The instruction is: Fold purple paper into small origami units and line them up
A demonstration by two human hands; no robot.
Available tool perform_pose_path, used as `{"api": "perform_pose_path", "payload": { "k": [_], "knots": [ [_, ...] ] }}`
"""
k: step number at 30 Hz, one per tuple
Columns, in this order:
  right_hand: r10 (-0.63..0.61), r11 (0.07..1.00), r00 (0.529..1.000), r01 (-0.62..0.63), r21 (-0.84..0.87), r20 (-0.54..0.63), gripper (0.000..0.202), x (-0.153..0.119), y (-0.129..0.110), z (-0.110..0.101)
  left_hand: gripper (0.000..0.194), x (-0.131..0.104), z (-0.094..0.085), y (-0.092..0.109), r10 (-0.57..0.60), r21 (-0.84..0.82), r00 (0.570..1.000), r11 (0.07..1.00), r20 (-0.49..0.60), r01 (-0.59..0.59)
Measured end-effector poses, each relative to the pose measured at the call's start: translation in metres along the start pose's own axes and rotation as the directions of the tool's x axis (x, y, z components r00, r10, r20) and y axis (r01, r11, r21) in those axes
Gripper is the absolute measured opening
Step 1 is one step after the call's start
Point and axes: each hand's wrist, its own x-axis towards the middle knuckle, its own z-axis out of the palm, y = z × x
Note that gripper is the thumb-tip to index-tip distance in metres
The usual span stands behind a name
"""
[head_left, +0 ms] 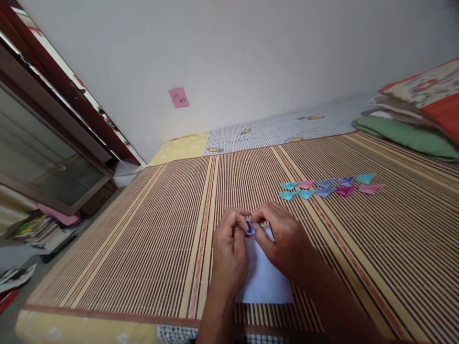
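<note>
Between my two hands is a small piece of folded blue paper (250,228), pinched from both sides. My left hand (231,246) has thumb and fingers closed on its left edge. The fingertips of my right hand (281,236) close on its right edge. Fingers cover much of the folded paper, so its full shape is hidden. Under the hands lies a pale sheet of paper (267,282) on the striped mat. Farther right, two rows of small folded paper pieces (325,192) in teal, pink, blue and magenta rest on the mat.
The striped bamboo mat (161,239) covers a bed against a white wall (251,57). A pink note (178,97) is stuck to the wall. Folded bedding (405,138) is piled at the back right. A glass-paned door (46,148) and stacked books (39,231) stand at the left.
</note>
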Motion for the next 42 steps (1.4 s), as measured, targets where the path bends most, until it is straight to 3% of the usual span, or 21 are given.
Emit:
{"api": "perform_pose_path", "payload": {
  "k": [6,11,20,29,36,42],
  "knots": [
    [0.004,1.0,1.0,-0.004,-0.02,0.011,0.014,-0.001,0.001,0.0,0.021,-0.001,0.0,-0.003,0.049,0.173,0.998,0.984,-0.04,-0.041],
    [0.014,0.999,1.0,-0.013,-0.043,0.009,0.014,-0.001,0.002,0.001,0.021,-0.001,0.001,0.004,0.069,0.35,0.997,0.934,0.02,-0.072],
    [0.034,0.999,0.999,-0.034,-0.017,0.005,0.012,0.0,0.0,-0.005,0.016,-0.001,-0.007,0.003,-0.037,0.249,0.999,0.968,0.016,0.032],
    [0.093,0.993,0.996,-0.094,-0.075,-0.016,0.014,-0.001,-0.004,-0.004,0.015,-0.003,-0.003,0.01,0.055,0.352,0.998,0.935,-0.017,-0.045],
    [-0.012,0.993,0.998,0.019,-0.117,0.064,0.018,0.002,-0.004,-0.007,0.019,-0.002,-0.003,0.011,0.049,0.393,0.999,0.918,0.012,-0.05],
    [-0.082,0.988,0.994,0.09,-0.125,0.065,0.019,0.003,-0.001,-0.011,0.021,-0.002,-0.006,0.015,0.049,0.394,0.996,0.916,0.079,-0.076]
  ]
}}
